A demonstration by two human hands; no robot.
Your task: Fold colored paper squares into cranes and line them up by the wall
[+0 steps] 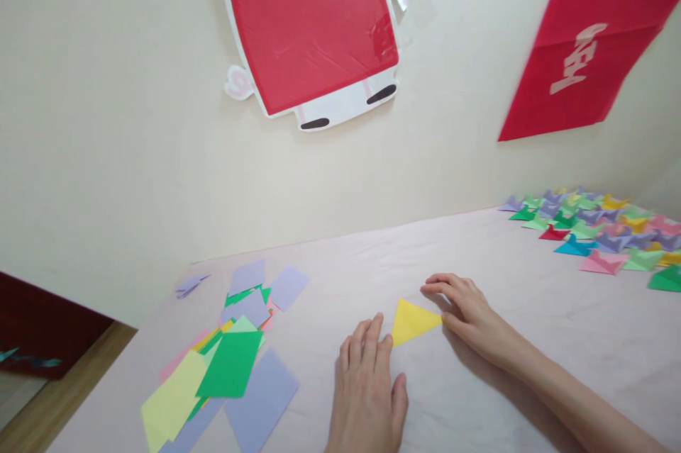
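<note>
A yellow piece of paper (413, 320), its outline close to a triangle, lies flat on the pale tabletop between my hands. My left hand (367, 375) rests palm down with fingers stretched out, its index fingertip at the paper's left corner. From the right, my right hand (462, 303) reaches in with thumb and fingers apart. The right thumb tip touches the paper's right point, while the fingers hover above and beyond it. Neither hand grips the paper.
Loose sheets of coloured paper (231, 364) lie overlapped at the left. Several rows of small folded paper figures (599, 230) stand at the far right. Behind the table (372, 261) rises a wall (133, 120) with a red cut-out (313, 20) and a red banner (579, 49).
</note>
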